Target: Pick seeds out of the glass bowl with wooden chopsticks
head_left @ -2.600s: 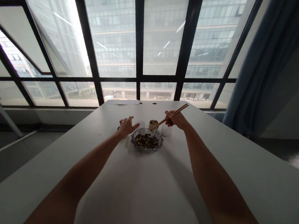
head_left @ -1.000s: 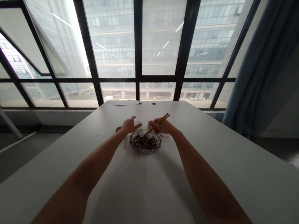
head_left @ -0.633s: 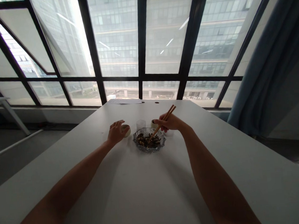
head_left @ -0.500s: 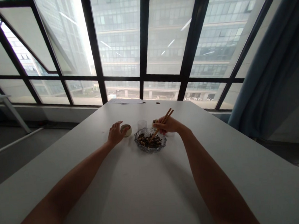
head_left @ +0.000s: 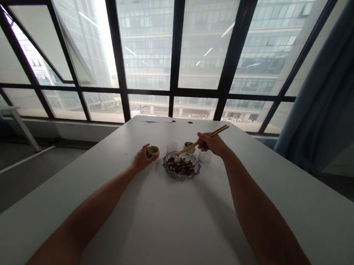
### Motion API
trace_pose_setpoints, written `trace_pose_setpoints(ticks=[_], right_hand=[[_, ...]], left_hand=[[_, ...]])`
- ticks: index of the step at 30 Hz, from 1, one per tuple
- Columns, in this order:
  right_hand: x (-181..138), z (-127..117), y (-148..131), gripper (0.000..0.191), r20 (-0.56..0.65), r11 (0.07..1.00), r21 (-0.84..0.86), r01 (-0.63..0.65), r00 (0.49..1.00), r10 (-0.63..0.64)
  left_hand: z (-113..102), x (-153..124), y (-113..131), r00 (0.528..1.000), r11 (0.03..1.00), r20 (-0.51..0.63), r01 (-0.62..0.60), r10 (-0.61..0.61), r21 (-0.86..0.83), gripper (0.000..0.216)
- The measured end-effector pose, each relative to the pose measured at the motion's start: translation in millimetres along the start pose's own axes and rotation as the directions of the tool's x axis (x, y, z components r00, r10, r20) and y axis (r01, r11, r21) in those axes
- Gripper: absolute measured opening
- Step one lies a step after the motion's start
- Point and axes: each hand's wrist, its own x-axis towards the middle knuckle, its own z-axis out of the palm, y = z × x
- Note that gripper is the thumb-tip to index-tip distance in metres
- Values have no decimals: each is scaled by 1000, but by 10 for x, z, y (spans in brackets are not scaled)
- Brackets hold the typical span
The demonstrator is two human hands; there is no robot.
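Observation:
My left hand (head_left: 142, 157) is wrapped round a small pale cup (head_left: 154, 151), which tilts a little toward the glass bowl and has dark bits inside. In my right hand (head_left: 211, 143) is a pair of wooden chopsticks (head_left: 192, 146), their tips over the far left rim of the bowl. Whether the tips pinch anything is too small to tell. The clear scalloped glass bowl (head_left: 182, 177) holds a mix of dark seeds and lighter nuts (head_left: 183, 167). Behind its right side stands a second small cup (head_left: 189, 147) with pieces in it.
A clear plastic cup (head_left: 172, 146) stands behind the bowl, and another clear cup (head_left: 205, 157) sits right of it, under my right hand. White paper (head_left: 153, 118) lies at the table's far edge. A blue curtain (head_left: 315, 88) hangs at the right of the windows.
The chopsticks have swung from steep among the nuts to a flatter slant at the bowl's far left rim. My left hand has closed round the small cup and tilted it. The view has shifted slightly.

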Motion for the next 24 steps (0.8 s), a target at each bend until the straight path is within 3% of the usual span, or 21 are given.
trace_pose_setpoints(ticks=[5,9,13,20,24], right_hand=[[91,-89,131,43,-218,999,6,44,975,-41],[91,-114,240,50,-354,969,-145,200,904,-240],[90,-98,311,62,-320,905,-340,254,874,-366],[109,-29,361,67,-249,920,-329,213,920,-302],[97,-42,306,65,-267,925,-317,209,916,-299]], left_hand=[[34,16,-42,999,1000,-18,-29,29,-9,76],[44,17,-53,999,999,-27,-41,41,-4,75],[40,12,-47,999,999,-19,-32,32,4,75],[42,11,-54,1000,1000,-13,-28,28,12,75],[52,12,-63,999,1000,-21,-30,30,11,74]])
